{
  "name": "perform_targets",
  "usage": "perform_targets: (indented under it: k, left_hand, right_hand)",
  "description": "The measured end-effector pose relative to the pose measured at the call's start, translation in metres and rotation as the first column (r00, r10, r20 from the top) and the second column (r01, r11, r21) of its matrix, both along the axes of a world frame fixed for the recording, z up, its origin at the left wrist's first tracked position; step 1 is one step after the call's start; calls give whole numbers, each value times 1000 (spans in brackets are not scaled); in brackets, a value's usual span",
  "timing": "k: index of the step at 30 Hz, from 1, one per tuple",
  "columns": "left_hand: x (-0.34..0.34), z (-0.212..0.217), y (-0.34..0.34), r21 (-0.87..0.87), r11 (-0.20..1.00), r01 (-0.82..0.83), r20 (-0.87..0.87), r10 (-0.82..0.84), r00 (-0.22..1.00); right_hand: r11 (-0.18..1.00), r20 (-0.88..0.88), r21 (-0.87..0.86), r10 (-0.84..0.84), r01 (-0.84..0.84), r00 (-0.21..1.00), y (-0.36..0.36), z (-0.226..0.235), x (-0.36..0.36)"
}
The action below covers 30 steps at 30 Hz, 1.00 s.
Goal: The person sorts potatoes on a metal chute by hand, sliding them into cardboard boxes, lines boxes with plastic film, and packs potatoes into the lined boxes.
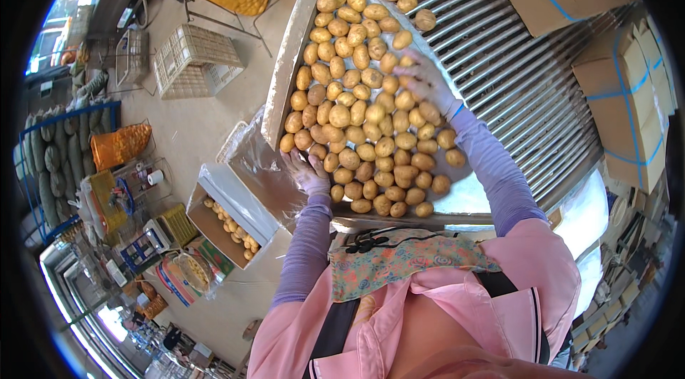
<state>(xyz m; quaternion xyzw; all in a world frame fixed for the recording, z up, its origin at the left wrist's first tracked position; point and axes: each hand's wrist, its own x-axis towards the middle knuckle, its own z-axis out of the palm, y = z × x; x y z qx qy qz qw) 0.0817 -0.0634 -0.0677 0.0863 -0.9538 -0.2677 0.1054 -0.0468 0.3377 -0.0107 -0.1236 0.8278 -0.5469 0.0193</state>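
Sorting is underway: the gloved right hand (427, 85) spreads open over the heap of yellow-brown potatoes (367, 100) on the metal sorting tray (467, 197); the left hand (308, 172), curled at that tray's near-left edge, may grip one—unclear. Next, picking calls for a firm grasp.

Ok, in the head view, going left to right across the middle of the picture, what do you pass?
Orange mesh sack → open cardboard box with a few potatoes → left hand at the pile's edge → heap of potatoes → right hand on the potatoes → metal roller bars → stacked cardboard boxes.
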Motion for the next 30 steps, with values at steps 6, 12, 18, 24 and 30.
perform_targets:
  k: [6, 12, 18, 24, 30]
  left_hand:
    - [5, 5, -4, 13, 1000, -13, -6, 13, 1000]
    - [4, 2, -2, 25, 999, -30, 45, 29, 999]
    - [2, 19, 3, 58, 997, -58, 69, 54, 996]
    - [-1, 18, 3, 110, 992, -63, 70, 56, 996]
    - [0, 50, 12, 191, 976, 109, -205, -69, 976]
  right_hand:
    - [973, 187, 164, 130, -161, 974, 0, 45, -70]
    - [919, -19, 248, -313, 307, 950, 33, -7, -229]
    - [996, 119, 90, 12, -23, 993, -48, 8, -213]
    - [965, 158, 259, 6, -48, 987, -46, 32, -120]
    - [519, -131, 842, -66, 147, 989, -54, 41, 40]
